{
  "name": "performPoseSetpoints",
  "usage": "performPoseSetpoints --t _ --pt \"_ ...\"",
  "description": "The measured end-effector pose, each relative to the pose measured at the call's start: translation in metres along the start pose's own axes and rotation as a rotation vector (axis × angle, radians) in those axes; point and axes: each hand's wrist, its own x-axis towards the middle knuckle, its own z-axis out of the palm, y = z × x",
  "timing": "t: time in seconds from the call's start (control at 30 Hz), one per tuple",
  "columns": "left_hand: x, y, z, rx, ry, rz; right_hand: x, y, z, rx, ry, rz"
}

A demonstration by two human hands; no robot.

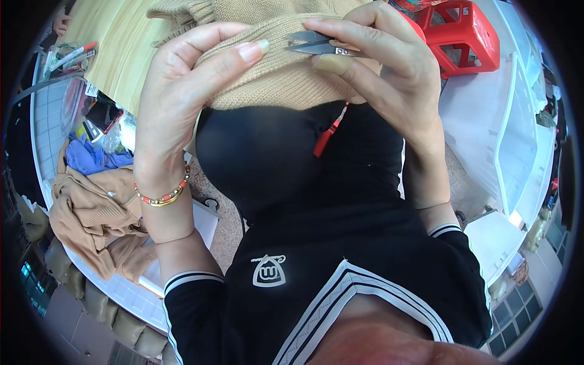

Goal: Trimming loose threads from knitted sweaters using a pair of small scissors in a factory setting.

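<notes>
A tan knitted garment [274,88] is stretched between my hands in front of my chest, its lower edge resting against my black top. My left hand [194,73] pinches a fold of the knit, thumb in front and fingers behind it. In my right hand [383,55] is a pair of thread snips [313,47], gripped between thumb and fingers. The dark blades point left and lie close against the knit, slightly apart at the tips. Some of the right fingers are hidden behind the fabric.
A wooden table top [115,55] lies beyond at the left. Further left are pens [76,55], a blue cloth [97,155] and another brown knitted garment [100,210]. A red plastic stool [465,36] stands at the far right, above a white translucent bin [480,115].
</notes>
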Motion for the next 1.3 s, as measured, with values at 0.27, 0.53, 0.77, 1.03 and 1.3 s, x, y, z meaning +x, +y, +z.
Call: performPoseSetpoints --t 0.27,0.53,0.77,1.03,1.3 --pt "-0.001 0.003 -0.003 0.020 -0.024 -0.006 -0.001 0.008 -0.004 -0.104 -0.096 -0.013" --pt "-0.012 -0.007 -0.049 0.151 -0.055 0.066 -0.005 0.027 0.008 -0.065 0.070 -0.160" --pt "-0.032 -0.028 -0.066 0.083 -0.057 -0.002 0.006 0.019 0.013 -0.059 0.018 -0.161" --pt "-0.025 -0.018 -0.044 -0.052 -0.038 0.143 0.025 -0.017 0.029 -0.096 -0.180 -0.240" --pt "-0.019 -0.018 -0.041 -0.064 -0.068 0.144 0.016 -0.020 0.024 -0.294 -0.169 -0.151"
